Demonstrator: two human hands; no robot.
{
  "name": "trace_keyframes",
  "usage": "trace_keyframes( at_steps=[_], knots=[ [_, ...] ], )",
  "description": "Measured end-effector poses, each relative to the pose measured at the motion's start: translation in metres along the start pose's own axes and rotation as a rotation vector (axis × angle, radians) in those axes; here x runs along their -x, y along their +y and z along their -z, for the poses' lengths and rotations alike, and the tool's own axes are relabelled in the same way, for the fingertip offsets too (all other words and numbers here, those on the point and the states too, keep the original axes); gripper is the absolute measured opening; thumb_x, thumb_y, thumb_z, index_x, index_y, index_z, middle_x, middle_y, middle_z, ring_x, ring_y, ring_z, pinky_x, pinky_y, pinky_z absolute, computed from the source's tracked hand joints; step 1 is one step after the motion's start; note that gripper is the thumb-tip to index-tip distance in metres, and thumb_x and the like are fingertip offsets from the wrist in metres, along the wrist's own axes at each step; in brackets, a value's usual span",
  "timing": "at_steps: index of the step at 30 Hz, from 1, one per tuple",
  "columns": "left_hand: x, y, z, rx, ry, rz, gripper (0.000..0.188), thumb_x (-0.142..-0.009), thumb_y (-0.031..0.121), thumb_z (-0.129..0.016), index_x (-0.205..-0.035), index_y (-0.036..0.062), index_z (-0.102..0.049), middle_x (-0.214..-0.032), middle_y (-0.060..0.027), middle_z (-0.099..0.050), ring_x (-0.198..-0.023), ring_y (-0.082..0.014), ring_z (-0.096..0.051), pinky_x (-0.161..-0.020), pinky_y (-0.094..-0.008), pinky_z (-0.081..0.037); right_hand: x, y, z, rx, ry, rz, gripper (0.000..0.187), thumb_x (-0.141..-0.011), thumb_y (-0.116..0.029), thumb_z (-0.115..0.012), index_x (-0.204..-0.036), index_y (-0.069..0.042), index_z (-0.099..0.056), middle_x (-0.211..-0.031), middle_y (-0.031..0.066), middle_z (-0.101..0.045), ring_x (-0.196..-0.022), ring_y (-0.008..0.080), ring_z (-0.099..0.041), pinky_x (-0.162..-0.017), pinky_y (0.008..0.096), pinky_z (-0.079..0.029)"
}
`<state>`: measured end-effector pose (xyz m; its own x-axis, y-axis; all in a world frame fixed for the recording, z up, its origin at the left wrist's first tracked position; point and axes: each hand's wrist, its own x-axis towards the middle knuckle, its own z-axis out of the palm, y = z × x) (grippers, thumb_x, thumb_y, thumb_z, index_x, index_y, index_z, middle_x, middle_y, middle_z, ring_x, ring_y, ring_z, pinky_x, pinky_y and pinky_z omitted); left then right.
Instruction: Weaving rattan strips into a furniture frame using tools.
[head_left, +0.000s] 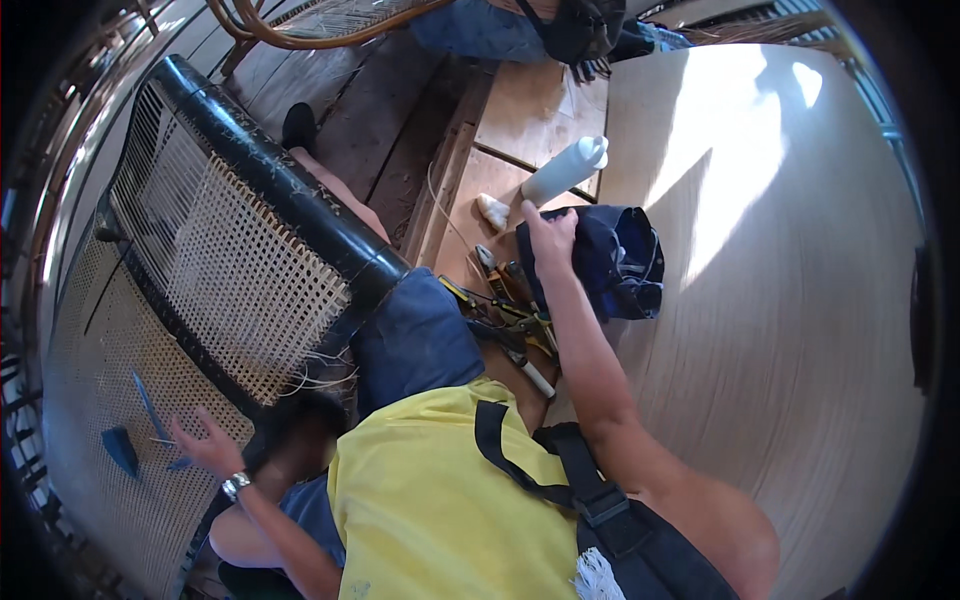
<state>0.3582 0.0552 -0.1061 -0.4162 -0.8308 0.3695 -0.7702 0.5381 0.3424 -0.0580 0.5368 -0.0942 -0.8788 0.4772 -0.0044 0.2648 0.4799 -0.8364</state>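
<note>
My right hand (552, 240) reaches forward and grips the near-left edge of a dark blue cloth bag (600, 255), which lies on its side with its mouth to the right. Just beyond my fingers a pale bottle with a white cap (566, 172) lies tilted. Several pliers and other hand tools (505, 290) lie in a heap left of my right forearm. My left hand (208, 448), with a metal watch at the wrist, is stretched out to the left, fingers apart, over a woven cane panel (110, 340). Blue pieces (119, 452) show beside its fingertips.
A black-framed chair with partly woven cane (250, 270) stands at the left, loose strands hanging from it. Close by my left arm sits a person (300, 430). Another person's jeans (480, 28) show at the top. A broad wooden table (760, 400) fills the right; plank floor lies beyond.
</note>
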Motion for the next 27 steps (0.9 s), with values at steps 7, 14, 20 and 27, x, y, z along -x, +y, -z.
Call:
trace_keyframes(
  at_steps=[7, 14, 20, 27],
  knots=[
    [0.053, 0.008, 0.068, 0.056, 0.025, 0.158, 0.053, -0.094, 0.031, -0.072, -0.134, -0.0003, -0.057, -0.136, -0.0214, -0.059, -0.13, -0.0376, -0.053, -0.111, -0.0478, -0.04, 0.068, -0.08, -0.016, 0.407, -0.49, 0.42, 0.071, -0.087, -0.039, -0.074, -0.135, 0.008, -0.052, -0.126, 0.0274, -0.059, -0.112, 0.0379, -0.058, -0.101, 0.0465, -0.045],
    [0.105, 0.011, 0.129, 0.531, 0.235, 0.444, 0.022, -0.1, 0.011, -0.064, -0.121, 0.0029, -0.066, -0.112, -0.0086, -0.072, -0.102, -0.0142, -0.068, -0.09, -0.0284, -0.054, 0.097, -0.045, -0.042, -0.068, -0.734, 0.681, 0.04, -0.102, -0.016, -0.062, -0.136, 0.003, -0.053, -0.122, 0.0129, -0.063, -0.106, 0.0175, -0.061, -0.093, 0.0284, -0.049],
    [0.238, -0.024, 0.219, 0.589, 0.57, 0.999, 0.024, -0.099, 0.013, -0.065, -0.12, 0.0024, -0.066, -0.1, -0.0072, -0.072, -0.082, -0.0132, -0.07, -0.074, -0.0266, -0.056, 0.153, -0.156, -0.123, -0.075, -0.895, 0.912, 0.045, -0.103, -0.024, -0.062, -0.139, 0.002, -0.053, -0.128, 0.0154, -0.062, -0.114, 0.0225, -0.061, -0.098, 0.0316, -0.049],
    [0.353, -0.088, 0.27, 0.471, 0.94, 1.494, 0.027, -0.102, 0.016, -0.058, -0.124, 0.0012, -0.062, -0.102, -0.0086, -0.073, -0.083, -0.013, -0.068, -0.073, -0.0266, -0.055, 0.139, -0.178, -0.152, 0.245, -0.843, 1.245, 0.048, -0.103, -0.03, -0.06, -0.136, 0.003, -0.054, -0.13, 0.0199, -0.059, -0.116, 0.029, -0.061, -0.101, 0.0367, -0.048]
  ],
)
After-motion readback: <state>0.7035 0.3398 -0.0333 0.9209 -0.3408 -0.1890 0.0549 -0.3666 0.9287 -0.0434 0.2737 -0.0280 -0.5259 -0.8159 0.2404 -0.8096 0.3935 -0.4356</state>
